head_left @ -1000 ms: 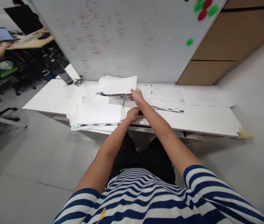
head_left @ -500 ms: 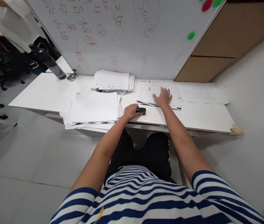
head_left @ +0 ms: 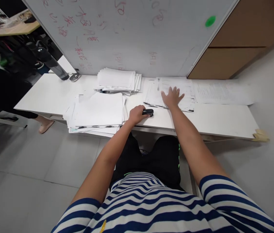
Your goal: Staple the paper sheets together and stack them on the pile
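My left hand (head_left: 137, 115) is closed round a black stapler (head_left: 148, 112) near the front edge of the white desk (head_left: 220, 121). Only the stapler's front end shows past my fingers. My right hand (head_left: 172, 97) lies open, fingers spread, on several printed sheets (head_left: 186, 97) with dark edges. Left of my left hand is a broad pile of white paper (head_left: 98, 110), its lower sheets sticking out over the desk's front edge. Behind that pile, a second stack of paper (head_left: 116, 80) sits against the whiteboard.
The whiteboard (head_left: 132, 38) with red writing rises along the desk's back. A dark bottle (head_left: 51, 63) and a computer mouse (head_left: 74, 77) stand at the back left. One long printed sheet (head_left: 221, 93) lies at right. At far left, another person's leg (head_left: 43, 121) shows beside the desk.
The view has shifted slightly. My right hand's fingers have spread a little wider on the sheets. My left hand keeps the stapler. The other person at left has moved closer to the desk.
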